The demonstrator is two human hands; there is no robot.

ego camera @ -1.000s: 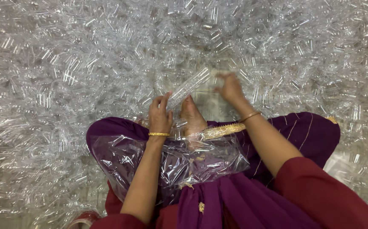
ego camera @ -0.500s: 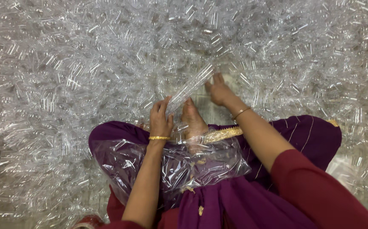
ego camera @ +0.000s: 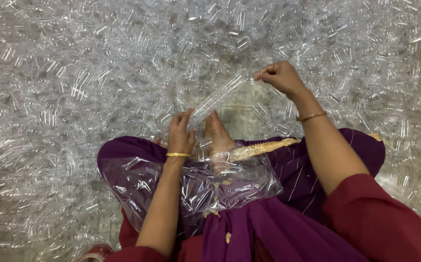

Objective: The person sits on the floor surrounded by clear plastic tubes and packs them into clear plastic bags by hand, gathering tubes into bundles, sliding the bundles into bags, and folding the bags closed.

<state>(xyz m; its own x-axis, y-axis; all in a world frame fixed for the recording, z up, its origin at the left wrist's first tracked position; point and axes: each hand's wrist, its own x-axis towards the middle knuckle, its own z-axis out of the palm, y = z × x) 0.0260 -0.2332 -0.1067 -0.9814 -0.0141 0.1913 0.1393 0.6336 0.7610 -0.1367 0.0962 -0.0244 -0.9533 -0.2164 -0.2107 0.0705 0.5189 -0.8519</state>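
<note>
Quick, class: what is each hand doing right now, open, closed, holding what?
Left hand: closed on the near end of the stack of clear cups.
Right hand: closed, pinching its far end.

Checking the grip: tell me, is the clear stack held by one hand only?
No: the left hand and right hand each grip one end of the clear stack.

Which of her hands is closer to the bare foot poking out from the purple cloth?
Left. The left hand sits right beside the foot, gripping the lower end of a clear tube stack. The right hand is raised farther away.
</note>
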